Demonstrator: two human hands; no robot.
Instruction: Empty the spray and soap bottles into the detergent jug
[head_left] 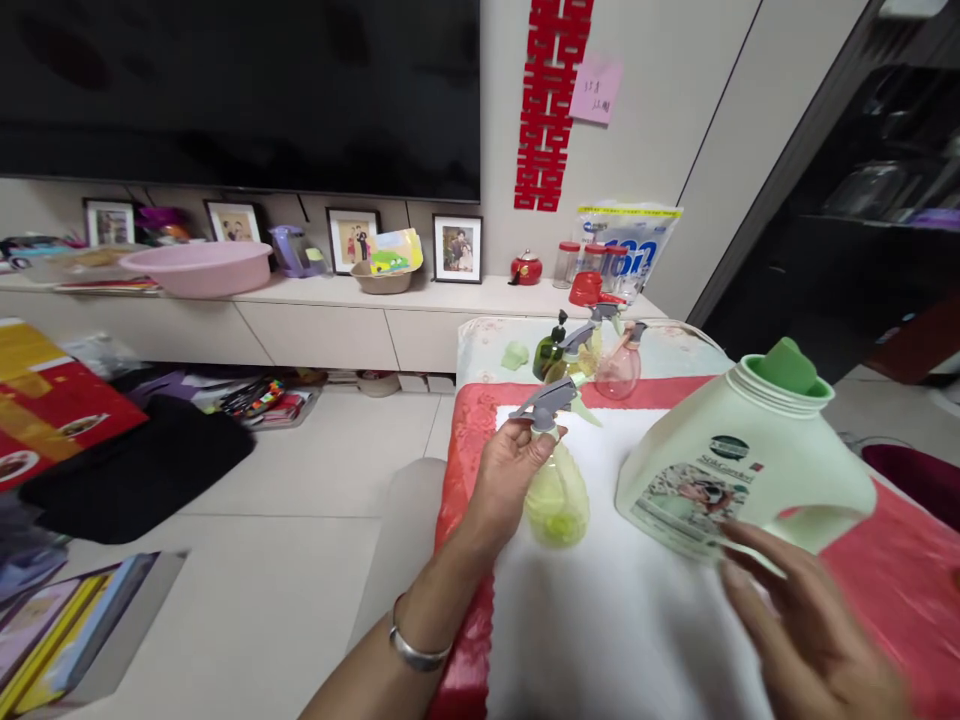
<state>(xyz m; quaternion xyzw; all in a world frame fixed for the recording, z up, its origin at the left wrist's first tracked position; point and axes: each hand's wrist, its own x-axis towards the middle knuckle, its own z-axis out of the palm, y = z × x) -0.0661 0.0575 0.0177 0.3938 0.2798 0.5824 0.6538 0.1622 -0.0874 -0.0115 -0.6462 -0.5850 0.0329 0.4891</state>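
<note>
My left hand (510, 465) is wrapped around the neck of a clear yellow-green spray bottle (559, 500). The bottle stands upright with its grey trigger head on and some yellow-green liquid at the bottom. At the lower right, my right hand (814, 625) is smeared by motion, its fingers bent. A thin pale strip shows by its fingertips, and I cannot make out whether it is held. Just beyond that hand, a large pale green jug (690, 475) with a picture label stands uncapped, a green piece (787, 366) sticking out of its mouth.
Behind the white cloth (585, 620) stand a pink spray bottle (619, 372), a dark green pump bottle (550, 350) and other sprayers. A red cloth (885, 590) lies under it. Farther back are red-lidded jars (566, 266), a white bag (645, 250) and a pink basin (202, 268).
</note>
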